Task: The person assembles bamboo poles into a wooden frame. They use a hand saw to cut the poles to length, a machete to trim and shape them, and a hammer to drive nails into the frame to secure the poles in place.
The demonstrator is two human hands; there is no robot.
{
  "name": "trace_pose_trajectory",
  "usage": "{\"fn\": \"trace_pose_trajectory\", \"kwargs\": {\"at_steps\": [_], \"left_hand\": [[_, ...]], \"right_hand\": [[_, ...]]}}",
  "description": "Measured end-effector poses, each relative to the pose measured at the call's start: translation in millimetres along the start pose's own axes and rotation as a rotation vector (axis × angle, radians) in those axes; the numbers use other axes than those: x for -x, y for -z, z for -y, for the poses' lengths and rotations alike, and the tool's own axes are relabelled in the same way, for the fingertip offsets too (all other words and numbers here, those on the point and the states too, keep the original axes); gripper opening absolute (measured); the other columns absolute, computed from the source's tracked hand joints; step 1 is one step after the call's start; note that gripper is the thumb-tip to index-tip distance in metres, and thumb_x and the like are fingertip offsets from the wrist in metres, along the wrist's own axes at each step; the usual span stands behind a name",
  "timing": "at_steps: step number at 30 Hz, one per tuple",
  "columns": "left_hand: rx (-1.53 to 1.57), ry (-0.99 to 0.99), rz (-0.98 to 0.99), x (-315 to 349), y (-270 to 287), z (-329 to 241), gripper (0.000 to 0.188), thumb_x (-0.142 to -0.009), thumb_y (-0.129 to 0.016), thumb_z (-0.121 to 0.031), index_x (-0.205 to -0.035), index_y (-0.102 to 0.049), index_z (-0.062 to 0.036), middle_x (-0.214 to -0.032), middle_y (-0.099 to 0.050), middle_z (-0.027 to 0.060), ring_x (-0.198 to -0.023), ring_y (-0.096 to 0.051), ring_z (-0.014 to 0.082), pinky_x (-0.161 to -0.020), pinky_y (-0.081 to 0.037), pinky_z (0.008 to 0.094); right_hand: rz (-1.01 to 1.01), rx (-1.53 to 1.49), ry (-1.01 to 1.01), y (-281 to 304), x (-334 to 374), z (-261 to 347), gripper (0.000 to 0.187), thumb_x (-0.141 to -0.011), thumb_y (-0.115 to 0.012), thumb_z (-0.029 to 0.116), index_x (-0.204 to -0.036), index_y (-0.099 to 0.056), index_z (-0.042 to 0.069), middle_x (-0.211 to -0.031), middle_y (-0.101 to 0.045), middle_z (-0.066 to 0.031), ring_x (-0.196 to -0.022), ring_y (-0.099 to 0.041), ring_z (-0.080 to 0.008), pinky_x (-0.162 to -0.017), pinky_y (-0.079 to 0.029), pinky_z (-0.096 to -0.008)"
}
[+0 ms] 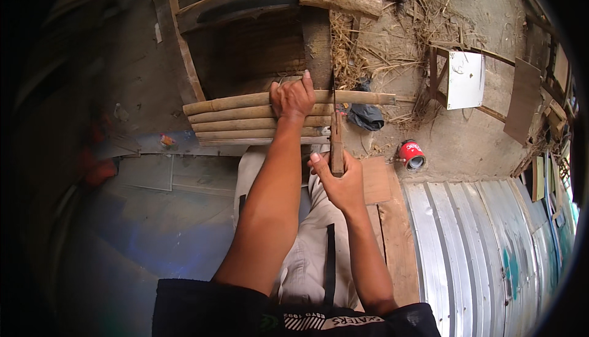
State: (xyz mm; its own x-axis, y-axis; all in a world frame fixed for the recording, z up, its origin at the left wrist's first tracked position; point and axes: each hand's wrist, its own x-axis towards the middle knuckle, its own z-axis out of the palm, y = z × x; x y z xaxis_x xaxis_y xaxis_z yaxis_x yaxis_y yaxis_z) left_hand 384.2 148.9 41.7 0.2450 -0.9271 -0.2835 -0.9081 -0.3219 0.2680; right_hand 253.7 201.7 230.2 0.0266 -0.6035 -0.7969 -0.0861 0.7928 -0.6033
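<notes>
My left hand (pixel 292 97) is closed over the topmost bamboo pole (pixel 230 102), its thumb raised. Below that pole lie several shorter bamboo pieces (pixel 236 124) side by side, their right ends nearly level. My right hand (pixel 341 176) grips the wooden handle of a handsaw (pixel 337 143), whose thin dark blade points away from me. The blade is seen edge-on and crosses the long pole just beyond the ends of the shorter pieces; its teeth cannot be made out. To the right of the blade, the long pole sticks out past the others.
A wooden frame (pixel 318 42) with a short log (pixel 340 2) stands ahead. Dry plant scraps (pixel 392 42), a black plastic bag (pixel 366 117) and a red can (pixel 411 154) lie to the right. Corrugated metal sheets (pixel 466 239) spread at the lower right, near a white panel (pixel 465 80).
</notes>
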Motion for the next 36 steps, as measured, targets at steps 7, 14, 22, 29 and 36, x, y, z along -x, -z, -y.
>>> {"fn": "trace_pose_trajectory", "kwargs": {"at_steps": [7,14,22,29,36], "left_hand": [[0.022,-0.013,-0.040,-2,1,0,0.055,-0.099,-0.046,-0.034,-0.055,-0.068,-0.0082,-0.063,-0.067,0.0160,-0.064,-0.066,0.0341,-0.082,-0.043,0.0449],[0.025,0.052,0.058,1,1,0,0.056,-0.100,-0.044,-0.033,-0.057,-0.068,-0.0070,-0.066,-0.068,0.0159,-0.069,-0.068,0.0322,-0.084,-0.042,0.0437],[-0.017,0.011,0.060,0,6,-1,0.060,-0.101,-0.042,-0.035,-0.057,-0.068,-0.0048,-0.067,-0.069,0.0181,-0.065,-0.067,0.0340,-0.083,-0.042,0.0436],[-0.071,0.005,0.112,-6,11,-4,0.061,-0.102,-0.038,-0.035,-0.059,-0.070,-0.0036,-0.070,-0.069,0.0193,-0.068,-0.067,0.0344,-0.082,-0.041,0.0430],[-0.053,0.017,0.160,-4,13,-4,0.059,-0.102,-0.039,-0.034,-0.060,-0.068,-0.0041,-0.072,-0.070,0.0182,-0.071,-0.067,0.0332,-0.082,-0.041,0.0424]], "right_hand": [[-0.007,-0.112,-0.046,-21,1,-20,0.024,-0.091,-0.070,0.014,-0.074,-0.055,0.004,-0.061,-0.055,0.0011,-0.055,-0.046,-0.0064,-0.053,-0.039,-0.0266],[-0.078,0.020,0.095,-10,-1,-40,0.031,-0.092,-0.070,0.019,-0.072,-0.052,0.004,-0.059,-0.049,0.0023,-0.055,-0.044,-0.0070,-0.052,-0.036,-0.0281],[-0.158,-0.027,0.086,-18,4,-17,0.032,-0.096,-0.064,0.029,-0.081,-0.058,0.001,-0.062,-0.053,-0.0008,-0.059,-0.048,-0.0095,-0.055,-0.040,-0.0291],[-0.204,0.065,0.104,-17,21,-29,0.033,-0.097,-0.061,0.030,-0.085,-0.059,-0.001,-0.061,-0.054,-0.0082,-0.057,-0.052,-0.0151,-0.055,-0.043,-0.0332],[-0.188,0.174,0.086,-6,136,4,0.022,-0.087,-0.063,0.020,-0.081,-0.060,0.000,-0.056,-0.050,-0.0100,-0.050,-0.057,-0.0179,-0.051,-0.044,-0.0328]]}}
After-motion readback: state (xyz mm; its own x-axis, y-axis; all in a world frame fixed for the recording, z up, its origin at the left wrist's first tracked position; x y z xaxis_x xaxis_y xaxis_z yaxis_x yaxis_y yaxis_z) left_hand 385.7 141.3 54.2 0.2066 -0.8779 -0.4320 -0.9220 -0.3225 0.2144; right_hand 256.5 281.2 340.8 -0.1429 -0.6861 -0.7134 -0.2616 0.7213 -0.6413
